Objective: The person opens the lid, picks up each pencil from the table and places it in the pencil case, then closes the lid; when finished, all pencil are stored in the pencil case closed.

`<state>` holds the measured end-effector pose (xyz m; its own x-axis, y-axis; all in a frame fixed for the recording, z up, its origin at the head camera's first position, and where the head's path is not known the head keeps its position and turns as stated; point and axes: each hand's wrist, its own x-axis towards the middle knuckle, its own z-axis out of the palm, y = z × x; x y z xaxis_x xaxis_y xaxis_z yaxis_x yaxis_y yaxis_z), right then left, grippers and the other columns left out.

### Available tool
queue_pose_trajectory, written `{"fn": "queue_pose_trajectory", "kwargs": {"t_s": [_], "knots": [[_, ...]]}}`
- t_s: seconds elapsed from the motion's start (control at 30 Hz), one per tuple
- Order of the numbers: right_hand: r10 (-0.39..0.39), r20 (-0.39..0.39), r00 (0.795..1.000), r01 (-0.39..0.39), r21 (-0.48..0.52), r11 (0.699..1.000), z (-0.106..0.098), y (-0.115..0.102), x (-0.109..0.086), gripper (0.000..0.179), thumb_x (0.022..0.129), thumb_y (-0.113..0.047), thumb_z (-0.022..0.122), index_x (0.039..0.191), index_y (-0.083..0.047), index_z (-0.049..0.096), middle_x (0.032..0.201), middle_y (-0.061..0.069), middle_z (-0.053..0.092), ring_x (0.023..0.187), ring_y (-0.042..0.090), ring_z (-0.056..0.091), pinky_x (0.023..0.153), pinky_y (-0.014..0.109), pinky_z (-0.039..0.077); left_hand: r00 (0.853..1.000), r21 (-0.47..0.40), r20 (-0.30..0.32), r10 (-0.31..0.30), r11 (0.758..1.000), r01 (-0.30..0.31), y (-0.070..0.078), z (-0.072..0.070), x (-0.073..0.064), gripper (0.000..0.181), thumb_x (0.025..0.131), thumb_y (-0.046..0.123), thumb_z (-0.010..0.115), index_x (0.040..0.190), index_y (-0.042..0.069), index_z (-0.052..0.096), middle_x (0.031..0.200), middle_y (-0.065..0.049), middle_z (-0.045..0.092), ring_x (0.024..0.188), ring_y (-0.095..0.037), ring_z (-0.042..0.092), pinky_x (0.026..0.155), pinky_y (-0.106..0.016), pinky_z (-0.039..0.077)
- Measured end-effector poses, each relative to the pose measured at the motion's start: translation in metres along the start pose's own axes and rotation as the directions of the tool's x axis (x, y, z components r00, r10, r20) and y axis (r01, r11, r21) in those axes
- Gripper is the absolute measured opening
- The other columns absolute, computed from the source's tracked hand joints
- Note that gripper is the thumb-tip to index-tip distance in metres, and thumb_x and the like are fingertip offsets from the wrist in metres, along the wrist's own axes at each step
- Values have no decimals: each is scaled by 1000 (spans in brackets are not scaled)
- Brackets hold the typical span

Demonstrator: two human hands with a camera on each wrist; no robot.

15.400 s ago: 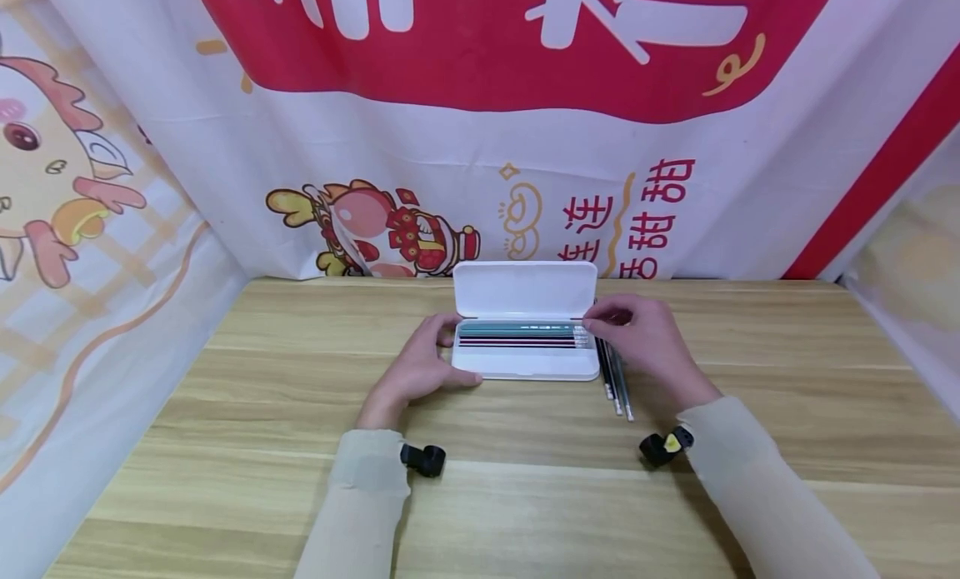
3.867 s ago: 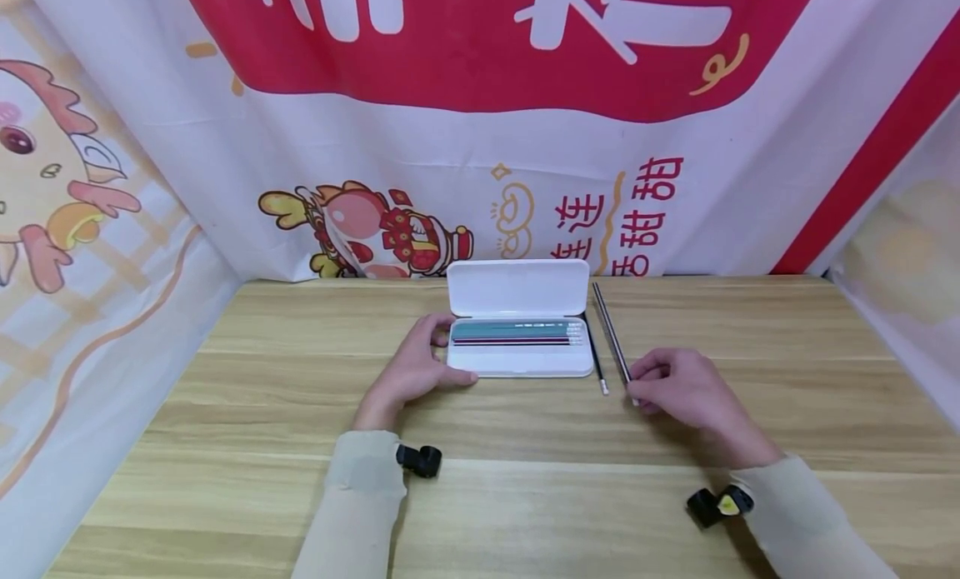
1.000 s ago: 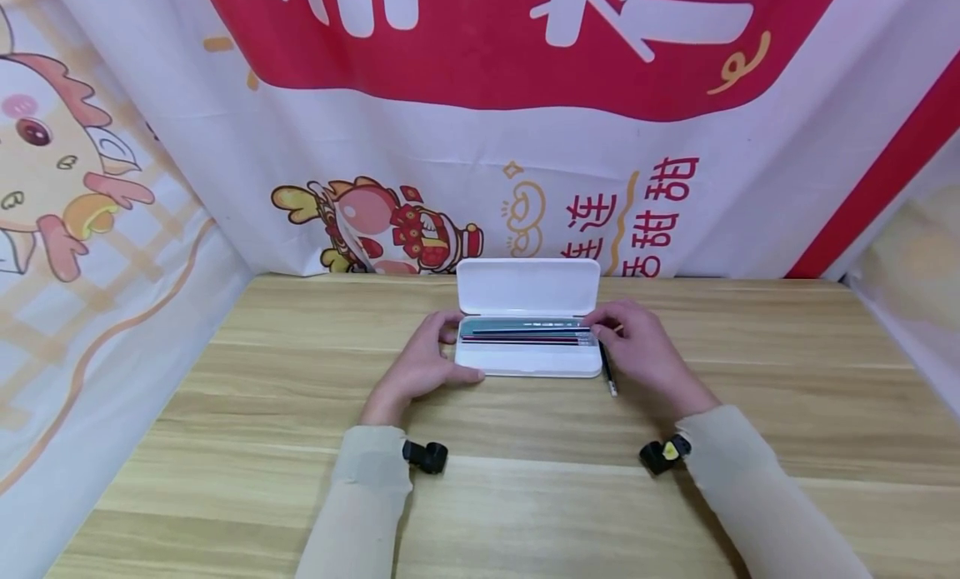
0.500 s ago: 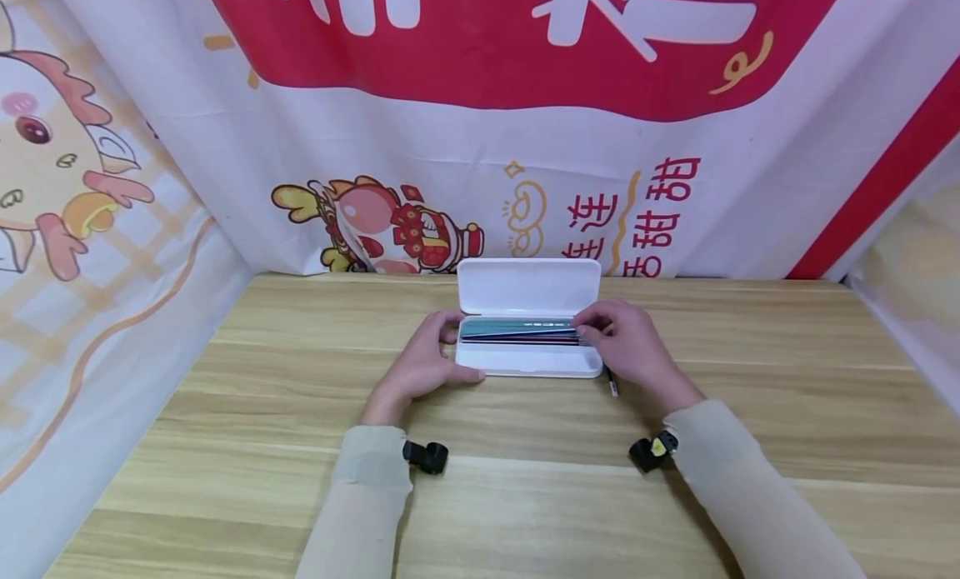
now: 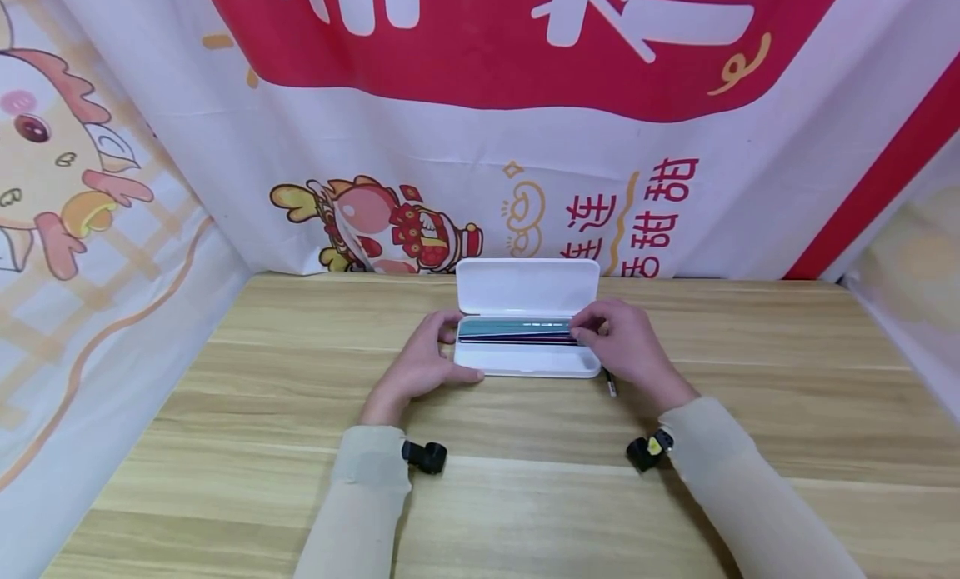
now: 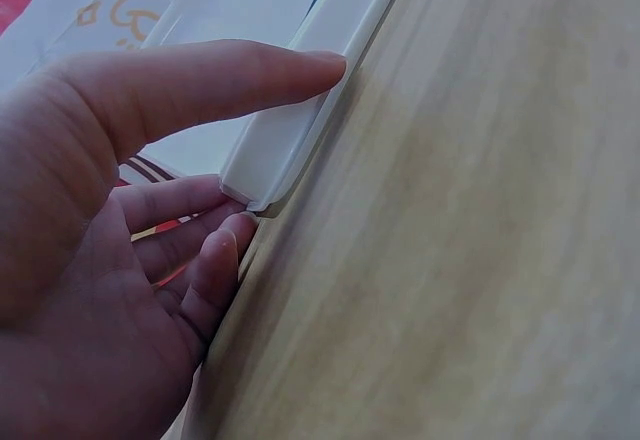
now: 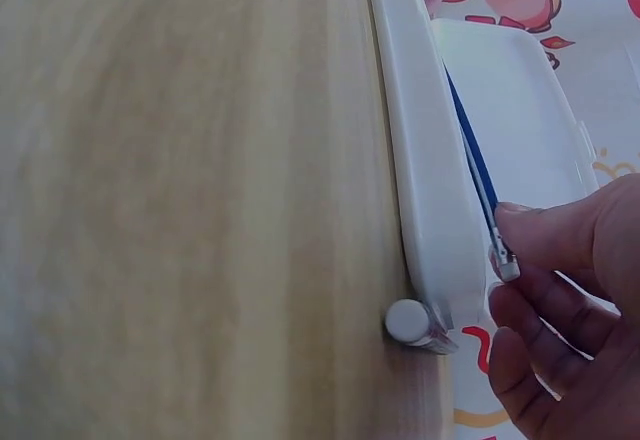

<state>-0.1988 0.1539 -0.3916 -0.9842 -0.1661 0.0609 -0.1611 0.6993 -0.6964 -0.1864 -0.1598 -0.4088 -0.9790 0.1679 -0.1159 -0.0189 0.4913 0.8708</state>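
An open white pencil case (image 5: pixel 517 362) lies on the table, its lid (image 5: pixel 528 287) raised at the back. Several pencils (image 5: pixel 495 327), teal and dark, lie lengthwise inside it. My left hand (image 5: pixel 420 358) holds the case's left end, thumb along the front edge and fingers at the end wall. At the right end, my right hand (image 5: pixel 626 337) pinches a blue-looking pencil (image 7: pixel 478 155) near its eraser end, slightly askew over the others. One black pencil (image 5: pixel 610 385) lies outside, against the case's right side; its white eraser (image 7: pixel 408 322) faces the right wrist camera.
The wood-grain table (image 5: pixel 517 504) stretches in front of and beside the case. A printed fabric backdrop (image 5: pixel 360 137) hangs right behind the lid, with more fabric at both sides. Small black cameras sit on the sleeve cuffs.
Several pencils lay right of the case earlier; one lies there now. My right hand picked one up from the table, brought it over the case and shifted left. My left hand has stayed put.
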Motion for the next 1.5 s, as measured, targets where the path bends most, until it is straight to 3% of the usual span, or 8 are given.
{"fn": "queue_pose_trajectory", "kwargs": {"t_s": [0.17, 0.43, 0.63, 1.13, 1.5], "knots": [[19, -1, 1000, -19, 23, 1000, -3, 4, -2, 14, 105, -21, 71, 116, -15, 78, 119, 9, 73, 105, 28, 62, 91, 42, 53, 1000, -2, 7, 0, 1000, 0, 0, 0, 0, 94, 72, 13, 98, 153, 14, 51, 147, -11, 56, 130, -32, 52, 110, -49, 47], [125, -4, 992, -124, 84, 989, -15, 4, -10, 19, 107, -32, 68, 117, -19, 76, 124, 7, 72, 110, 29, 61, 91, 41, 53, 1000, 3, 6, 0, 1000, 0, 1, 0, 1, 94, 72, 14, 98, 154, 13, 50, 148, -11, 55, 130, -32, 53, 111, -49, 48], [132, 0, 991, -131, 119, 984, -20, 5, -17, 21, 106, -32, 69, 119, -17, 76, 124, 8, 73, 116, 29, 62, 93, 41, 55, 1000, 0, 4, -8, 1000, 8, 1, 0, 0, 93, 73, 13, 97, 153, 14, 50, 147, -11, 55, 130, -32, 53, 111, -50, 48], [188, 62, 980, -196, 187, 962, -27, 10, -35, 28, 101, -34, 76, 121, -14, 73, 116, 9, 72, 103, 25, 61, 85, 33, 54, 1000, 3, 4, 1, 1000, -1, -2, 1, 1, 93, 73, 14, 98, 153, 14, 51, 148, -11, 55, 130, -32, 53, 110, -49, 48], [271, 113, 956, -290, 213, 933, -23, 17, -47, 37, 98, -37, 79, 124, -12, 72, 118, 9, 72, 105, 25, 62, 84, 34, 52, 1000, 9, 5, 6, 1000, -6, -2, 1, 2, 94, 72, 14, 98, 154, 13, 50, 146, -12, 56, 129, -32, 53, 110, -49, 48]]}}
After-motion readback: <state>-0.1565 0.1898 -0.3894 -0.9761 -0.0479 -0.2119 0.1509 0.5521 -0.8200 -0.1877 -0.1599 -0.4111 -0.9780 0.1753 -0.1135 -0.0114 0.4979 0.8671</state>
